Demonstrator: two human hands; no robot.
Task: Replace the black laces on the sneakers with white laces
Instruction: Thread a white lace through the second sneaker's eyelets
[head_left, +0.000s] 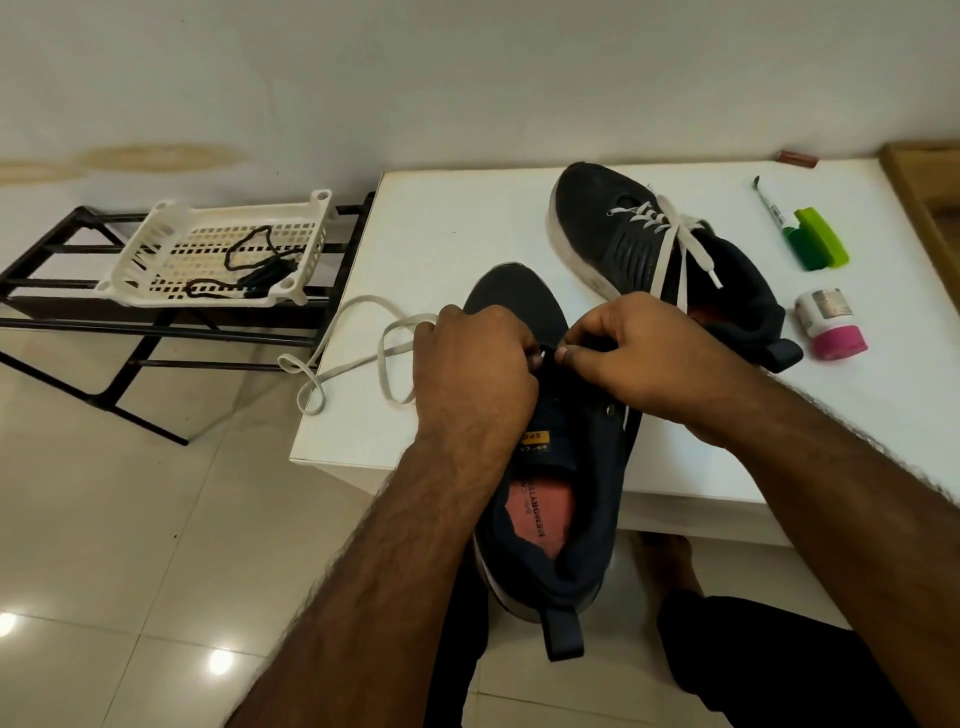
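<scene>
1. The near sneaker (550, 467) lies under both hands with its toe pointing away from the person and its heel hanging off the white table (441, 244) edge towards the lap; its long axis runs straight out from the wrists.
2. The left hand (475, 364) curls its fingers and appears to pinch the white lace (363, 338) tip; the right hand (634, 353) bunches its fingertips just opposite. What the right fingers hold is too hidden to tell.
3. The two sets of fingertips meet at the sneaker's lowest eyelets, nearly touching, just toe-ward of the tongue.
4. The lace's slack trails leftward from the left fingers, looping over the table edge, so that hand is nearer the lace.
5. The far sneaker (670, 254), already white-laced, sits beyond the right fingers.
6. Black laces (254, 265) lie in the white basket (156, 228), well left of the left fingers.
7. Judged next: pulling the tip through, across the shoe's axis.
</scene>
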